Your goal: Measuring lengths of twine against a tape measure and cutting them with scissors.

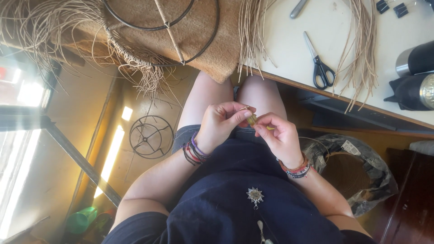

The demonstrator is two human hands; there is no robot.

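Observation:
My left hand [222, 123] and my right hand [279, 135] meet above my lap, fingertips pinched together on a small yellowish object [252, 119] between them. A thin metal wire or needle tip sticks out by my left thumb. Both wrists wear several bead bracelets. A round wire frame [160, 28] partly wrapped in tan fibre rests on a brown mat [212, 45] at the table's near edge, above my knees.
Black-handled scissors [319, 65] lie on the white table [289, 58] among loose tan fibre strands [361, 49]. Dark flasks [416, 77] stand at the right. A second wire frame [151, 136] lies on the floor. A plastic-wrapped basket [352, 171] sits beside my right arm.

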